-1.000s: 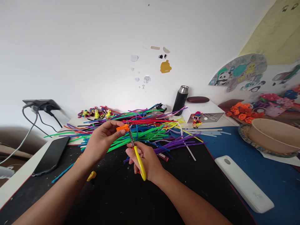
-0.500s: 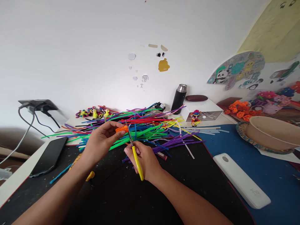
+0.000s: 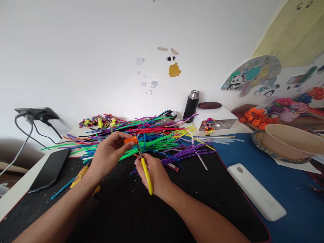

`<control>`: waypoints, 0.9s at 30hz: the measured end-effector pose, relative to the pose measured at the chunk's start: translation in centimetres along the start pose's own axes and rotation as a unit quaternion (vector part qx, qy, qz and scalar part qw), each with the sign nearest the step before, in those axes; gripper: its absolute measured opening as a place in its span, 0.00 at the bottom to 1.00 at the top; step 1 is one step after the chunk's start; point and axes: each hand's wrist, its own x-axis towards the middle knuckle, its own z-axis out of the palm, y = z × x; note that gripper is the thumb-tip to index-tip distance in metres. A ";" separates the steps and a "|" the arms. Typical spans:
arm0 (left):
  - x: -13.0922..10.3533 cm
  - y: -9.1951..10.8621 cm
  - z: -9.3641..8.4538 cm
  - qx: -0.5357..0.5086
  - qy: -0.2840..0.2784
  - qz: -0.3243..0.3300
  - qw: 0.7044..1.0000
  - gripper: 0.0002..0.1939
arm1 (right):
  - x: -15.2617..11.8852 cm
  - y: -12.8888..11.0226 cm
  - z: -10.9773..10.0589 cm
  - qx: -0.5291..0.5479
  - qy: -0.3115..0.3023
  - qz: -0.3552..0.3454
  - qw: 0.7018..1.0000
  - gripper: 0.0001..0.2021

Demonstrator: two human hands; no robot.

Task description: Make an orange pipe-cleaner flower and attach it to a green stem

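Between the thumb and fingers of my left hand [image 3: 110, 150] is pinched a small orange pipe-cleaner piece [image 3: 130, 140], fuzzy and bunched up. My right hand [image 3: 153, 170] grips yellow-handled scissors [image 3: 146, 175], whose metal blades point up and away from me, right beside the orange piece's right end. Whether the blades touch it I cannot tell. Behind both hands spreads a heap of pipe cleaners [image 3: 159, 143] in green, red, purple, blue and yellow.
A phone [image 3: 50, 168] lies at left, near a blue pipe cleaner [image 3: 62, 189]. A black thermos [image 3: 191, 108] stands behind the heap, beside a white box [image 3: 219, 118] with a small figure [image 3: 209, 126] before it. At right are a white oblong device [image 3: 257, 191] and a beige bowl [image 3: 291, 143].
The whole view has shifted slightly, so things sit a little further left. Both hands keep nearly the same pose, with the scissors still beside the orange piece.
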 end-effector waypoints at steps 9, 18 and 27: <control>0.0 0.6 0.3 -0.026 0.006 -0.019 0.999 0.26 | -0.2 -0.7 0.0 0.124 -0.053 0.039 0.990 0.16; 0.6 0.1 0.2 -0.230 0.020 -0.087 0.969 0.21 | 0.9 -0.8 -1.5 0.218 -0.060 0.023 0.974 0.37; 0.3 0.0 1.1 -0.336 -0.022 -0.171 0.926 0.17 | 1.0 -1.1 -1.8 0.282 -0.097 -0.022 0.954 0.51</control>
